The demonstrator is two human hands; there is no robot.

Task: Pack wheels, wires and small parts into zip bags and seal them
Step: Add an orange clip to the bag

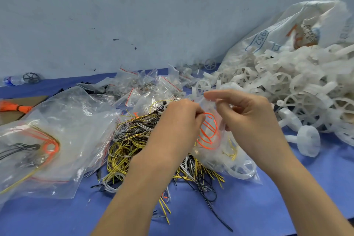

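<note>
Clear plastic zip bag (226, 151) above the yellow-and-black wire pile (134, 140): left hand (180, 120) pinches coiled orange wire (207, 130), right hand (247, 119) pinches the bag's mouth.

A pale blue-grey painted wall (134, 15) fills the far half of the scene, flat and evenly lit, with no hard shadows on it. Small dark scuffs and specks are scattered over its surface, thickest near the middle and toward its lower edge. Below it runs a work surface covered in a smooth blue sheet (287, 207), which reaches from the foot of the wall to the near edge. At the far left a flat piece of brown cardboard (11, 117) lies on the blue sheet, close to the left edge.
</note>
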